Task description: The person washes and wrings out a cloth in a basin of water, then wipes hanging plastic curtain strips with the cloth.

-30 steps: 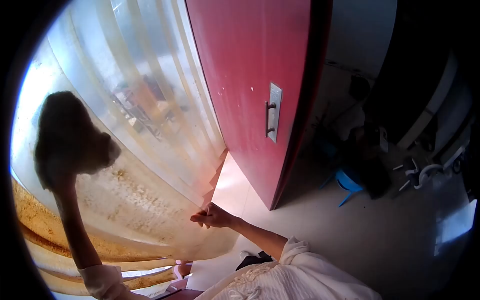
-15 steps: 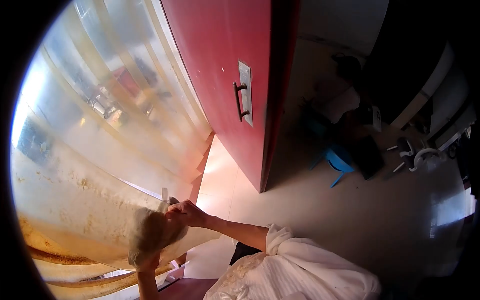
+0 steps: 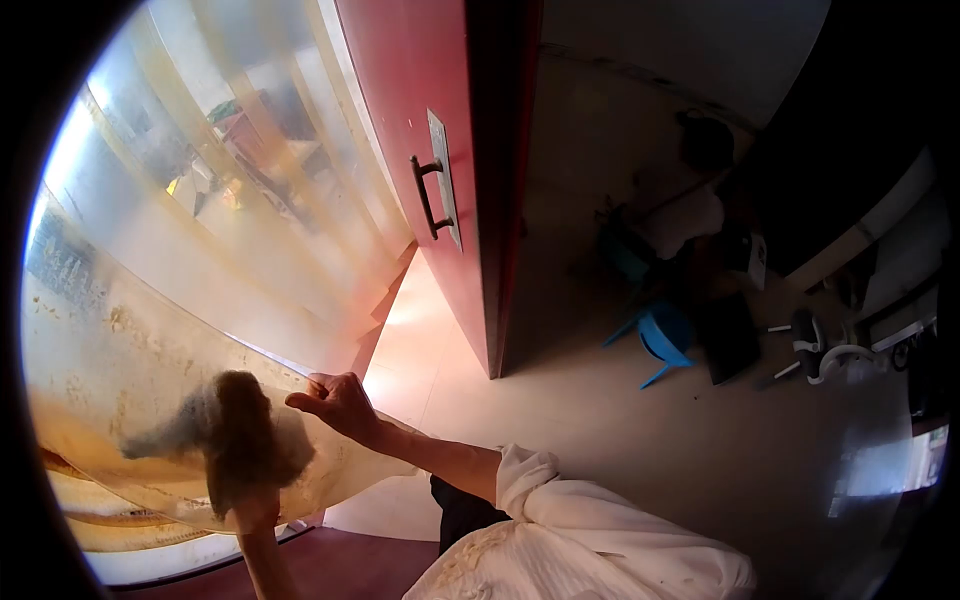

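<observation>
My right hand [image 3: 340, 405] pinches the edge of a translucent, yellow-stained plastic curtain strip [image 3: 120, 350], its thumb pointing left. Behind that strip, at lower left, my left hand [image 3: 254, 510] is seen blurred through the plastic. It holds a dark grey cloth [image 3: 245, 430] against the strip's far side; its fingers are hidden by the cloth and plastic. One part of the cloth spreads out to the left. Brown stains mark the strip around the cloth.
A red door [image 3: 420, 60] with a metal handle [image 3: 428, 195] stands beyond the curtain. At right, in shadow, a person [image 3: 680, 205] sits near a blue stool [image 3: 664, 333]. Farther right is a grey and white wheeled object [image 3: 825, 350]. Pale floor tiles [image 3: 590, 430] extend below.
The cloth and my left hand have moved left behind the strip, and the cloth has spread out. My right hand has shifted slightly left along the strip's edge. The door appears farther left.
</observation>
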`<action>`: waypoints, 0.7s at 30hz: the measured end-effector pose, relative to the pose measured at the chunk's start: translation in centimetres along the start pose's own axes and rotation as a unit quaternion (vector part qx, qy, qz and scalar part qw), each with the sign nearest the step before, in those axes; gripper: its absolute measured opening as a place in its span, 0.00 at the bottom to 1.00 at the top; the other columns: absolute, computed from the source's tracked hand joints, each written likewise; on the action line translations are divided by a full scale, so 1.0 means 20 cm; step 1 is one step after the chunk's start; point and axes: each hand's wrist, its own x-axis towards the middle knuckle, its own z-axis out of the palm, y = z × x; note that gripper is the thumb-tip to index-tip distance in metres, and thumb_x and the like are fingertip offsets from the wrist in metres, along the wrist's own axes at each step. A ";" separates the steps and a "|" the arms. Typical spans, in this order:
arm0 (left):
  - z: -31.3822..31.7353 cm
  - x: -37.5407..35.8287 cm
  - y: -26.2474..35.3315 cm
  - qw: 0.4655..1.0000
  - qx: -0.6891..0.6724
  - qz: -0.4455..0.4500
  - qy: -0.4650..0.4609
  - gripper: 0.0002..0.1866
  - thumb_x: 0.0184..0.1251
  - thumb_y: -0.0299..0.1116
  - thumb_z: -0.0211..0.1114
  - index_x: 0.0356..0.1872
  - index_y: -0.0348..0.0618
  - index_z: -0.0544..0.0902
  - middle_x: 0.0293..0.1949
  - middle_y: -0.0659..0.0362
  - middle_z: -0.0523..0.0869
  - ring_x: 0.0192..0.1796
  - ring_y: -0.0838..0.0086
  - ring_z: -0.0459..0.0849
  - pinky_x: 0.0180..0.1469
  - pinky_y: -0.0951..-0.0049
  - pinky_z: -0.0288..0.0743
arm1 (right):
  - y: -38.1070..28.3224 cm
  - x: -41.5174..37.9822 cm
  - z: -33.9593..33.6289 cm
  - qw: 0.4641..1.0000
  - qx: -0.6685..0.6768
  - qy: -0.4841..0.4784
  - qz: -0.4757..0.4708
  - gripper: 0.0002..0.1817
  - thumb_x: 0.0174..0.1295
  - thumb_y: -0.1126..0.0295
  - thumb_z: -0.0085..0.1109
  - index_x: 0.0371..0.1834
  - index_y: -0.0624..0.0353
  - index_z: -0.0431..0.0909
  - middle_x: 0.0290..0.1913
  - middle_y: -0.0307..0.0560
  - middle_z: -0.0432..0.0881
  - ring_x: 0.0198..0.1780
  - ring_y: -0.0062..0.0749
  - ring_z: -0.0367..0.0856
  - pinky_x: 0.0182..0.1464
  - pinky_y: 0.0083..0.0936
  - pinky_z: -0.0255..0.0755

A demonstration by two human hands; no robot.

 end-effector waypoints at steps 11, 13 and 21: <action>0.15 -0.21 0.13 0.993 -0.004 0.029 -0.112 0.29 0.63 0.46 0.50 0.60 0.38 0.64 0.57 0.55 0.70 0.57 0.69 0.70 0.59 0.70 0.64 | -0.05 -0.30 -0.18 0.996 -0.040 -0.077 0.021 0.27 0.48 0.55 0.69 0.10 0.59 0.62 0.11 0.31 0.62 0.18 0.12 0.56 0.18 0.17 0.54; 0.07 -0.21 0.29 0.992 -0.061 0.049 -0.099 0.29 0.64 0.48 0.48 0.60 0.38 0.64 0.57 0.55 0.71 0.57 0.69 0.70 0.58 0.70 0.64 | -0.04 -0.39 -0.21 0.991 -0.102 -0.074 0.035 0.26 0.47 0.57 0.70 0.10 0.58 0.62 0.11 0.31 0.63 0.17 0.12 0.57 0.17 0.17 0.54; -0.54 0.11 0.88 0.873 -0.387 0.267 -0.130 0.25 0.67 0.49 0.43 0.56 0.41 0.69 0.53 0.54 0.74 0.55 0.66 0.73 0.58 0.63 0.68 | 0.05 -0.63 -0.20 0.990 -0.123 -0.051 0.040 0.31 0.45 0.48 0.70 0.07 0.58 0.59 0.07 0.32 0.61 0.13 0.15 0.54 0.16 0.20 0.52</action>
